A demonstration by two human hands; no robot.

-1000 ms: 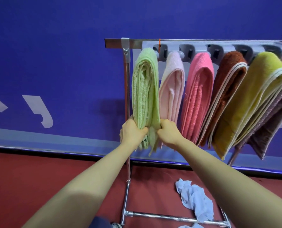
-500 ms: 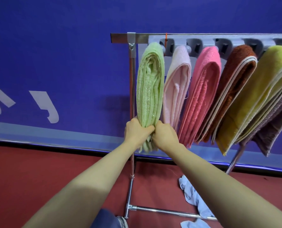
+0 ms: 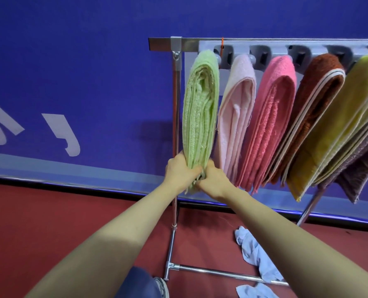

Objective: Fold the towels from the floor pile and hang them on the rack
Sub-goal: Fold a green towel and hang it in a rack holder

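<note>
Blue wall (image 3: 82, 72) with white markings filled the upper frame, with red floor (image 3: 49, 222) below. A metal rack (image 3: 176, 125) stood center to right, its top bar running to the right edge. A folded green towel (image 3: 200, 108) hung at the left end of the bar, just right of the upright post.

Both hands were at its lower end, center frame. The left hand (image 3: 180, 172) gripped the towel's left side with curled fingers. The right hand (image 3: 214, 181) gripped the right side, and the two hands met around the hanging edges. Both forearms came up from the bottom of the frame.

Right of the green towel, in order, hung a pale pink towel (image 3: 235, 117), a bright pink towel (image 3: 271, 117), a brown towel (image 3: 316, 104), a yellow towel (image 3: 340, 130) and a purple towel (image 3: 363, 168), side by side and fanned toward the right edge.

A crumpled light blue towel (image 3: 254, 252) lay on the floor at lower right, across the rack's bottom rail. A knee (image 3: 140, 284) in blue fabric and a shoe (image 3: 162, 287) showed at bottom center.
</note>
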